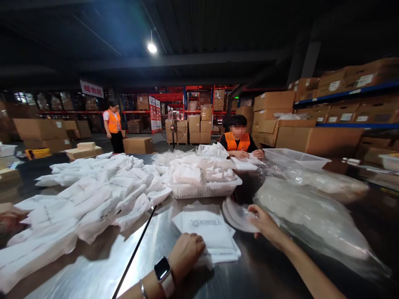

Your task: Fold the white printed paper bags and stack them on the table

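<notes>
A stack of flat white printed bags (209,232) lies on the metal table in front of me, its sheets slightly fanned. My left hand (189,251), with a watch on the wrist, rests at the stack's near left edge. Its fingers are curled under, and what they grip is hidden. To the right of the stack, my right hand (262,224) pinches a curved, translucent white sheet-like piece (238,216) between thumb and fingers. This piece is blurred, and I cannot tell its exact kind.
A white plastic basket (204,191) full of white packets stands behind the stack. White packets (93,195) are heaped at left, large clear plastic bags (305,220) at right. A person in an orange vest (237,142) sits across the table. Another person's hand (11,218) shows at far left.
</notes>
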`<state>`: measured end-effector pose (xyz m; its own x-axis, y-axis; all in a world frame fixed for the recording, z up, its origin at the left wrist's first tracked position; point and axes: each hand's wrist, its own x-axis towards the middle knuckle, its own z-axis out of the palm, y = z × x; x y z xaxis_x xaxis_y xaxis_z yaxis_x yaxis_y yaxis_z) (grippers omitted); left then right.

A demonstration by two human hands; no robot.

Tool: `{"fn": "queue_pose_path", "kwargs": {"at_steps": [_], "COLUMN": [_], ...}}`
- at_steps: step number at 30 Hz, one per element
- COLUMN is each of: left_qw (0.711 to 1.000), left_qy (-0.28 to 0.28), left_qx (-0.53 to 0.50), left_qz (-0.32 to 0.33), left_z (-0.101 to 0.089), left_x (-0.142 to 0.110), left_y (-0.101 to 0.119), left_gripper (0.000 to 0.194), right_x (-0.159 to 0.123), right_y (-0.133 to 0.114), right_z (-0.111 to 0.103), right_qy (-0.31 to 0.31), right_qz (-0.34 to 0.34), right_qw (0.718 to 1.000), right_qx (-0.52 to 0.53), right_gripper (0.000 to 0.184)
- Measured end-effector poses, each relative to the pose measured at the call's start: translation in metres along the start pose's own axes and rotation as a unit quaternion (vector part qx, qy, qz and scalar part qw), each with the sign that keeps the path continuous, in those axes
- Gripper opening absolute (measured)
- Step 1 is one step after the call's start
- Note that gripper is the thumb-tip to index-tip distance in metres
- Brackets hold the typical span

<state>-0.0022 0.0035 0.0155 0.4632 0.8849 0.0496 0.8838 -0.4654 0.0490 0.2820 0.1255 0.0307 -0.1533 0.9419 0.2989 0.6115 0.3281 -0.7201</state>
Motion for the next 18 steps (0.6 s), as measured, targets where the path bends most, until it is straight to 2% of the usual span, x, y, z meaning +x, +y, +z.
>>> {"fn": "queue_pose_path", "kwargs": {"at_steps": [2,5,6,8,10,11,13,15,18], "left_qw": [1.000,1.000,1.000,1.000,0.999,1.000,1.000,1.000,0.999], "left_qy": [0.002,0.006,0.005,0.004,0.001,0.003,0.009,0.016,0.026], "left_qx": [0.010,0.020,0.023,0.029,0.032,0.031,0.023,0.013,0.014], "left_qz": [-0.005,0.002,0.005,0.007,0.004,0.002,0.002,0.015,0.035], "left_z": [0.000,-0.002,-0.003,-0.004,-0.005,-0.005,-0.004,-0.004,-0.004], "left_x": [0.000,-0.002,-0.003,-0.003,-0.003,-0.003,-0.002,-0.001,0.000], "left_y": [0.000,0.002,0.003,0.003,0.002,0.002,0.000,0.000,0.002], "left_gripper": [0.021,0.018,0.017,0.017,0.017,0.017,0.016,0.017,0.017], "right_x": [-0.009,-0.020,-0.024,-0.029,-0.032,-0.033,-0.031,-0.028,-0.024], "right_y": [-0.009,-0.023,-0.026,-0.028,-0.026,-0.023,-0.016,-0.012,-0.017], "right_z": [0.011,0.019,0.021,0.026,0.032,0.035,0.041,0.048,0.060], "right_qy": [-0.060,-0.044,-0.061,-0.139,-0.197,-0.198,-0.154,-0.097,-0.057], "right_qz": [-0.036,-0.131,-0.168,-0.214,-0.213,-0.205,-0.204,-0.242,-0.315], "right_qw": [0.992,0.954,0.941,0.925,0.916,0.914,0.912,0.904,0.889], "right_qx": [-0.100,-0.265,-0.289,-0.281,-0.277,-0.288,-0.322,-0.339,-0.328], "right_gripper": [0.022,0.034,0.038,0.046,0.051,0.051,0.045,0.037,0.046]}}
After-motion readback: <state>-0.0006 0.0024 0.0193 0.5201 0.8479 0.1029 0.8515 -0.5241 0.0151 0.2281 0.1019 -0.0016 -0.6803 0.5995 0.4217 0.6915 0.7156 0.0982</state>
